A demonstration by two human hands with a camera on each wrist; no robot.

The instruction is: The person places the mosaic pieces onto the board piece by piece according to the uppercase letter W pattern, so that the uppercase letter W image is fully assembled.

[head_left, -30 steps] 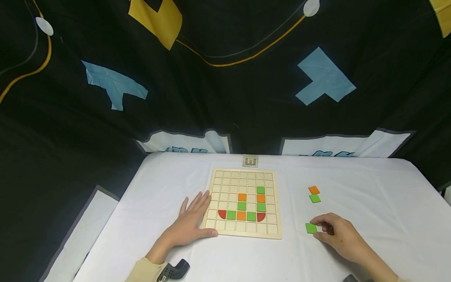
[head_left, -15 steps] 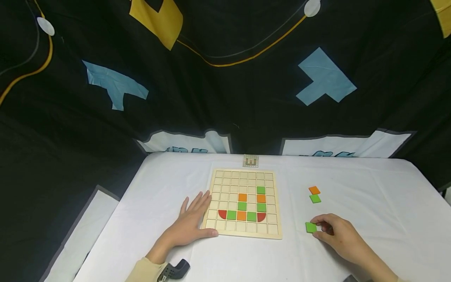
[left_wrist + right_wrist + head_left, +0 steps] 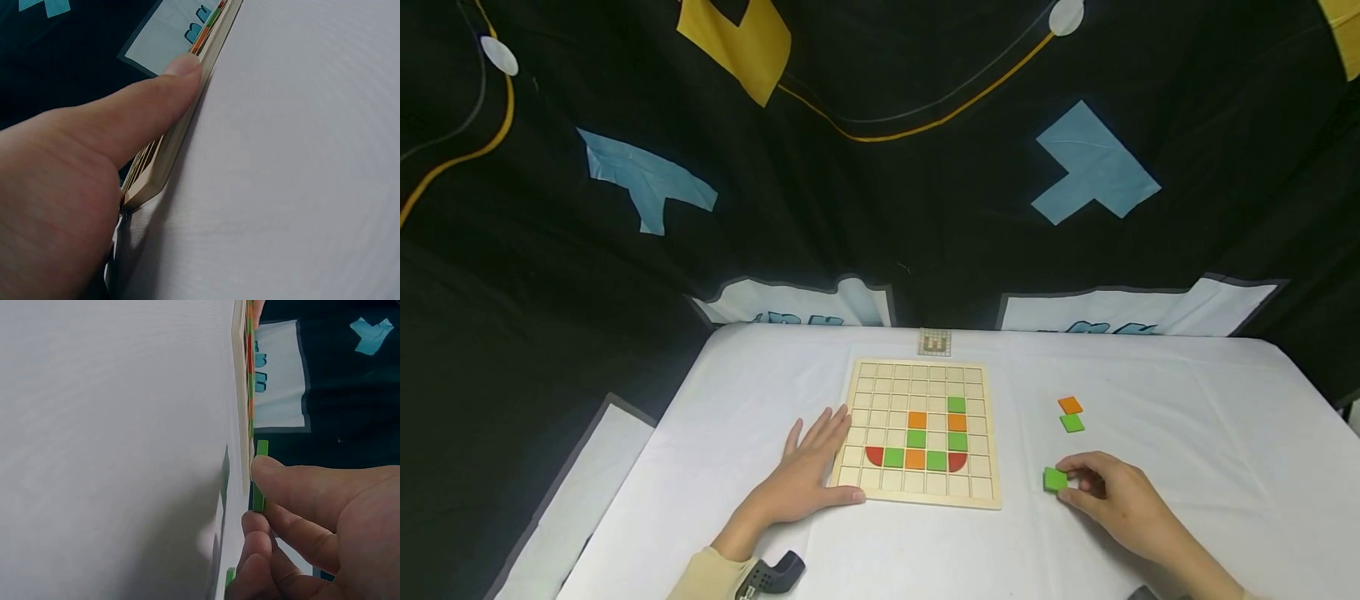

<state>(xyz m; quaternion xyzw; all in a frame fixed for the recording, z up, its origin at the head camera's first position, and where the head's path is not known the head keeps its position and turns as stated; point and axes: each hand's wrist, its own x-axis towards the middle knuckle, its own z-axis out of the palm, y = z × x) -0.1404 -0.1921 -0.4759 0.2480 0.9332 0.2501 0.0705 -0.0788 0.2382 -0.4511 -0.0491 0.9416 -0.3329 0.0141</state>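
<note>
My right hand (image 3: pixel 1116 504) pinches a green square tile (image 3: pixel 1055 480) by its edges between thumb and fingers. In the right wrist view the tile (image 3: pixel 262 449) stands edge-on, raised above the white tablecloth with a shadow below. My left hand (image 3: pixel 805 479) lies with fingers spread along the left side of a wooden grid board (image 3: pixel 925 500). Its thumb (image 3: pixel 178 81) presses the board's front edge near the corner. On the board, green squares (image 3: pixel 893 457), orange squares (image 3: pixel 915 459) and two red quarter-round tiles (image 3: pixel 957 462) fill some cells.
An orange tile (image 3: pixel 1071 405) and another green tile (image 3: pixel 1072 423) lie close together beyond my right hand. A small pattern card (image 3: pixel 935 342) lies behind the board. A black curtain (image 3: pixel 865 217) hangs past the white table's (image 3: pixel 760 375) far edge.
The green tile in my right hand has come up off the cloth and shifted slightly left, with the hand following. My left hand and the board have stayed put.
</note>
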